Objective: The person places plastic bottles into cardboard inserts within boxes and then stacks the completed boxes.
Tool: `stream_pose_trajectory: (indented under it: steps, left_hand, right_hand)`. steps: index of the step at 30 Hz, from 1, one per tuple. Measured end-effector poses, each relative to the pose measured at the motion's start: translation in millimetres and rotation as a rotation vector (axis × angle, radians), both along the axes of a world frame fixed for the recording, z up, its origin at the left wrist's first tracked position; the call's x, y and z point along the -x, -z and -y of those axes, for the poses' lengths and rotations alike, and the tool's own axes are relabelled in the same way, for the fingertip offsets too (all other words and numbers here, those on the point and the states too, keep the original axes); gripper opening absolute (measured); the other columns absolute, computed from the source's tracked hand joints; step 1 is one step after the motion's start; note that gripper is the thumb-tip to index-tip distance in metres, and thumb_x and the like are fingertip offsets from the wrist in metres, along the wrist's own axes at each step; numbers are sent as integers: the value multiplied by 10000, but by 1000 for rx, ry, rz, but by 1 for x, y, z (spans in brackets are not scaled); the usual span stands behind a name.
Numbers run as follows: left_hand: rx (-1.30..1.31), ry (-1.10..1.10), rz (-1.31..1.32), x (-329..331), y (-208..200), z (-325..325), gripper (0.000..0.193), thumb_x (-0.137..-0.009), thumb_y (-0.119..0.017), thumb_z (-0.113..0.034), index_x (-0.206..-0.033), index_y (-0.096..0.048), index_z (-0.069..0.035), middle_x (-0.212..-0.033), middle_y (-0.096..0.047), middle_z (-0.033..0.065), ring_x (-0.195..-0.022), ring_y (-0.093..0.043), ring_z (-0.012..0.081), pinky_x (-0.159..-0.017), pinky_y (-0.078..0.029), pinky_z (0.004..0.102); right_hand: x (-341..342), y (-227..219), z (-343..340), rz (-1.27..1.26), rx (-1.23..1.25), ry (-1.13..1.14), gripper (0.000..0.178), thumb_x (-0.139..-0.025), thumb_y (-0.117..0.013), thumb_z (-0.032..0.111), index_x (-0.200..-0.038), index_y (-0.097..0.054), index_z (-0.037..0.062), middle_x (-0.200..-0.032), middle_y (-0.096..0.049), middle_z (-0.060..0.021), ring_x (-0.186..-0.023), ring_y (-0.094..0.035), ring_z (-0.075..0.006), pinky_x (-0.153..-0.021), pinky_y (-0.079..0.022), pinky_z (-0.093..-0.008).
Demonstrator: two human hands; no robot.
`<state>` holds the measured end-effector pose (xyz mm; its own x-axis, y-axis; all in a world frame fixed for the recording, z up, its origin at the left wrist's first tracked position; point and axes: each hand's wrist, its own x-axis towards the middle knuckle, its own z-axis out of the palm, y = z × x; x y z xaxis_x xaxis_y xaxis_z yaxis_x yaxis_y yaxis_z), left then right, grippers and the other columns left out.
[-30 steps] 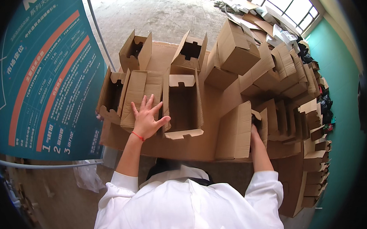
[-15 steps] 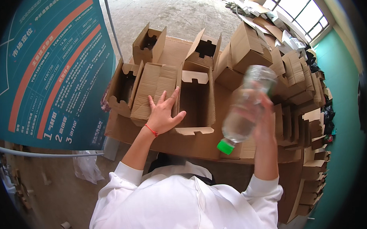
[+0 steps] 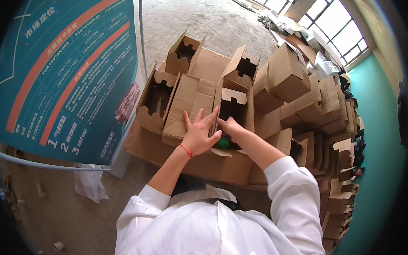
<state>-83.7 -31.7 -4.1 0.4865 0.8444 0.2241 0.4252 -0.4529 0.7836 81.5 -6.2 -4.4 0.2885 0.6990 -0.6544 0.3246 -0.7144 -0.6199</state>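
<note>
My left hand, fingers spread, lies flat on the closed top of a cardboard box and reaches the wall of the open box beside it. In that open cardboard box is a clear plastic bottle, its green cap toward me. My right hand reaches into the box with curled fingers over the bottle. The hand and shadow hide most of the bottle's body and the fingertips.
More open boxes stand at the left, far left and far middle. Stacked cartons rise at the right, with rows of folded boxes beside them. A teal banner stands left of the cardboard-covered table.
My right hand has brought the bottle from above the table on the right, left and down into the open box. My left hand stays on the closed box.
</note>
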Motion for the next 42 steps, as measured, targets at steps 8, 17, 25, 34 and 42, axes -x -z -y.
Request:
stream_pose_trajectory:
  steps: [8,17,25,34,42]
  left_hand:
    - [-13,16,13,-3,1,0,760,-840,-523,-402,-1502,-250,-148,-1360,-528,110,-1402,-252,379,-1072,116,647]
    - [28,10,41,6,1,-3,766,-848,-500,-366,-1513,-201,-128,-1370,-513,109,-1402,-247,381,-1073,129,636]
    - [-50,94,-109,1,-1,-4,884,-808,-536,-615,-1511,-221,-181,-1481,-370,115,-1418,-207,368,-1061,106,676]
    - [-259,101,-465,-7,-3,5,920,-637,-684,-683,-1432,-397,-320,-1519,-294,80,-1425,-200,330,-1042,16,743]
    - [-252,107,-565,-11,-5,5,925,-629,-665,-716,-1417,-423,-297,-1525,-280,91,-1434,-179,312,-1046,17,739]
  right_hand:
    - [-1,80,-34,290,27,-458,688,-822,-667,349,-1374,-400,36,-1368,-473,-163,-1208,-512,-305,-955,-452,-401]
    - [-17,-87,72,189,-505,-954,789,-698,-786,335,-1364,-461,63,-1373,-471,-180,-1312,-395,-343,-1076,-341,-412]
    - [-10,-51,98,1008,-891,-403,902,-675,-811,101,-1446,-344,111,-1503,-277,-193,-1396,-260,-356,-1118,-285,-435]
    - [-5,8,97,783,-930,-395,337,-815,-511,-55,-1142,-593,-63,-1326,-517,-212,-1284,-452,-353,-1130,-266,-454]
    - [-13,12,108,580,-950,-46,438,-872,-561,86,-1304,-503,39,-1300,-541,-205,-1266,-474,-331,-1109,-295,-451]
